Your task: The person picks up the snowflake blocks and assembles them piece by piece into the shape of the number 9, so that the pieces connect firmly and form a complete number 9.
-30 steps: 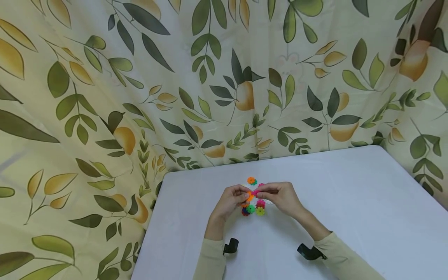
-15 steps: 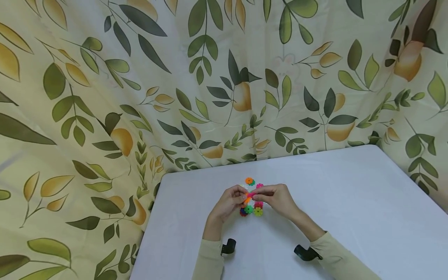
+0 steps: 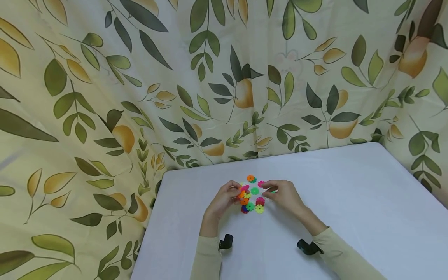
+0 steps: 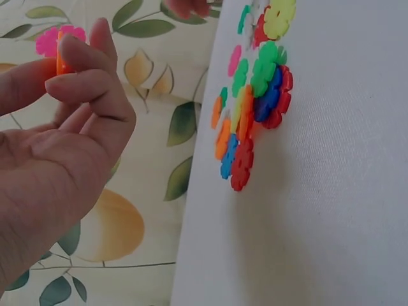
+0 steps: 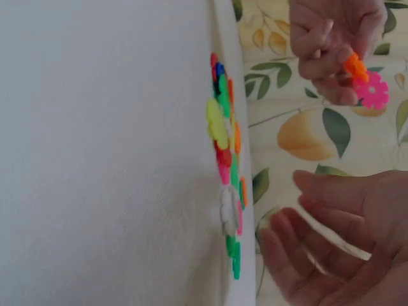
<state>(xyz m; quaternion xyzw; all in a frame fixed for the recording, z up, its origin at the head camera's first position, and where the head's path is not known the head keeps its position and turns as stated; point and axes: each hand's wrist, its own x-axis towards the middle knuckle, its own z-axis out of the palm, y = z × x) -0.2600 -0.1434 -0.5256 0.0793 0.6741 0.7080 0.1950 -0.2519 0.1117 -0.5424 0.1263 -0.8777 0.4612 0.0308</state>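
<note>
right fingers (image 5: 338,192) withdrew, loose; left fingers (image 4: 83,84) pinch orange disc (image 5: 356,69); curtain (image 3: 210,77) backs white table (image 3: 332,190).

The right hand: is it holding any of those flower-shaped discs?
No: the right wrist view shows the right hand with thumb and fingers apart, nothing between them.

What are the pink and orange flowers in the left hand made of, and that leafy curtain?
The pink flower and orange flower look like plastic, smooth and fairly matte: solid bright colour, notched edges. The leafy curtain seems to be dull printed cloth, judging by its soft folds; fibre unclear.
</note>
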